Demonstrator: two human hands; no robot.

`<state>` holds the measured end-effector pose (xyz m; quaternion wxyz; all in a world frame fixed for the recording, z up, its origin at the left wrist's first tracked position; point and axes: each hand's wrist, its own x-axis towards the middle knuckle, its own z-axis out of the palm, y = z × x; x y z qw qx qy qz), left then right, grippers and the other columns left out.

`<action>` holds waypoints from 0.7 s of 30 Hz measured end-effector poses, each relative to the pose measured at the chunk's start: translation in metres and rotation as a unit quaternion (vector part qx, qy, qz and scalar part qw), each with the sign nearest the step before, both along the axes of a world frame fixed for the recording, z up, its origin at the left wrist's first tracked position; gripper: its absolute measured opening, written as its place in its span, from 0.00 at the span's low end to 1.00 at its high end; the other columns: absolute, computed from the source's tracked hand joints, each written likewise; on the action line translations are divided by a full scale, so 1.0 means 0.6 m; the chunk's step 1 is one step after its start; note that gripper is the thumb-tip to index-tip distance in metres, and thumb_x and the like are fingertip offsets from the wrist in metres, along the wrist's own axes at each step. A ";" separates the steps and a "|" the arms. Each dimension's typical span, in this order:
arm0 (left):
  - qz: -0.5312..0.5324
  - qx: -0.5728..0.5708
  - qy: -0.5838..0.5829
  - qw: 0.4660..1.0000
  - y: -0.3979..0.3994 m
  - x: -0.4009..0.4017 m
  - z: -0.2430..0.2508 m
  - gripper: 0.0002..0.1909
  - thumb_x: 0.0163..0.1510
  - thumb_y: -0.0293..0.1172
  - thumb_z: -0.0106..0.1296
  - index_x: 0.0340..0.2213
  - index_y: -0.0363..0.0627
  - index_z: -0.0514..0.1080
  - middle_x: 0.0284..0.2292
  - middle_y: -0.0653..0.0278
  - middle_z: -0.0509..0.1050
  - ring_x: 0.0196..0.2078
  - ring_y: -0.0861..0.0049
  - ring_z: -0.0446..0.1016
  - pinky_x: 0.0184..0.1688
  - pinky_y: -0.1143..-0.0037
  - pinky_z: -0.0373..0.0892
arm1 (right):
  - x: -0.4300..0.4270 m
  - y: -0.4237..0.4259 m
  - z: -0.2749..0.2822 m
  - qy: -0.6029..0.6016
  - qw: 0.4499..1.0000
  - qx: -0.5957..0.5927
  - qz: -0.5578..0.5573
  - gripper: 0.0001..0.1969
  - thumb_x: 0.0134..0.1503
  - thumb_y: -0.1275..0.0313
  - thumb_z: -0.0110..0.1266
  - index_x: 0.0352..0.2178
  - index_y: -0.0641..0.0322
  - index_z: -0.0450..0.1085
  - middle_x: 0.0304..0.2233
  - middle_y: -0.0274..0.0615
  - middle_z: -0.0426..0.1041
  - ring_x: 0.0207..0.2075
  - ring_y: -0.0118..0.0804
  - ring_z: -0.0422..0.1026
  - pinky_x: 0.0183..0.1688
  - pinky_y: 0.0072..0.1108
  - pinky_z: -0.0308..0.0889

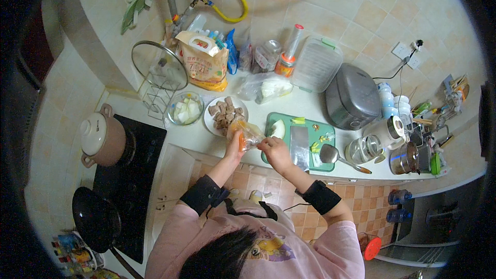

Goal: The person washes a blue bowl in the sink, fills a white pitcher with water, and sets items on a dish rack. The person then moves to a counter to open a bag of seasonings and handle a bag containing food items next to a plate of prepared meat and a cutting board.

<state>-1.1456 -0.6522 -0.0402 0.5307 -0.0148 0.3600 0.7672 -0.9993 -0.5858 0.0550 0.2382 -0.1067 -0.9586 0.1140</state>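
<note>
My left hand (234, 147) holds a clear plastic bag with orange contents (248, 133) just in front of a white plate (206, 118) of browned meat chunks (224, 114). The fingers of my right hand (273, 151) pinch the bag's other end, over the left edge of a green cutting board (330, 155). On the board lie a pale melon or gourd wedge (278, 128), a cleaver (299, 145) and chopped green pieces (298, 120). A glass bowl of pale slices (187, 111) stands left of the plate.
A metal spatula (331, 155) lies right of the board, near a glass jar (362, 149). A grey rice cooker (350, 97) stands behind. At left, a lidded pot (101, 135) and a black wok (95, 221) stand on the cooktop (128, 201). A glass lid (159, 64) leans in a rack.
</note>
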 end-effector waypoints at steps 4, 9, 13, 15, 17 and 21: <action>0.001 -0.039 0.002 0.999 0.000 0.012 0.051 0.22 0.45 0.36 0.42 0.43 0.46 0.54 0.39 0.63 0.61 0.40 0.73 0.64 0.39 0.71 0.65 | 0.012 0.014 0.019 -0.006 1.000 -0.027 0.009 0.05 0.38 0.75 0.49 0.22 0.58 0.68 0.22 0.38 0.66 0.24 0.39 0.65 0.27 0.25 0.61; -0.002 -0.071 0.076 0.995 0.001 0.022 0.060 0.26 0.45 0.40 0.44 0.44 0.41 0.53 0.39 0.62 0.61 0.40 0.76 0.63 0.38 0.76 0.64 | 0.026 0.024 0.029 0.027 0.996 -0.074 -0.050 0.05 0.38 0.76 0.49 0.21 0.59 0.67 0.21 0.39 0.65 0.24 0.40 0.65 0.25 0.26 0.62; 0.056 -0.076 0.107 0.990 0.013 0.032 0.061 0.28 0.44 0.42 0.45 0.42 0.36 0.54 0.38 0.61 0.61 0.39 0.78 0.63 0.39 0.79 0.62 | 0.021 -0.029 0.025 0.051 0.993 -0.077 -0.075 0.07 0.40 0.67 0.52 0.21 0.59 0.68 0.22 0.37 0.67 0.22 0.37 0.67 0.23 0.21 0.62; 0.102 -0.079 0.150 0.980 0.018 0.031 0.052 0.28 0.44 0.42 0.46 0.41 0.33 0.55 0.37 0.62 0.62 0.39 0.79 0.62 0.40 0.80 0.60 | 0.017 -0.046 0.000 -0.072 0.977 -0.174 -0.099 0.10 0.43 0.65 0.52 0.25 0.60 0.67 0.23 0.36 0.68 0.22 0.32 0.68 0.23 0.19 0.62; 0.080 -0.056 0.132 0.986 0.027 0.049 0.089 0.27 0.44 0.41 0.46 0.41 0.34 0.55 0.38 0.62 0.62 0.39 0.79 0.62 0.41 0.80 0.59 | 0.006 -0.031 -0.042 -0.003 0.891 -0.435 -0.132 0.11 0.44 0.66 0.51 0.27 0.61 0.67 0.26 0.36 0.68 0.25 0.30 0.68 0.25 0.18 0.62; 0.069 0.023 0.064 0.995 0.028 0.051 0.086 0.25 0.43 0.39 0.46 0.41 0.37 0.56 0.38 0.63 0.62 0.40 0.78 0.62 0.41 0.79 0.58 | -0.029 -0.035 -0.050 0.179 0.632 -0.731 -0.186 0.17 0.45 0.65 0.51 0.34 0.65 0.63 0.30 0.36 0.68 0.31 0.26 0.67 0.29 0.16 0.62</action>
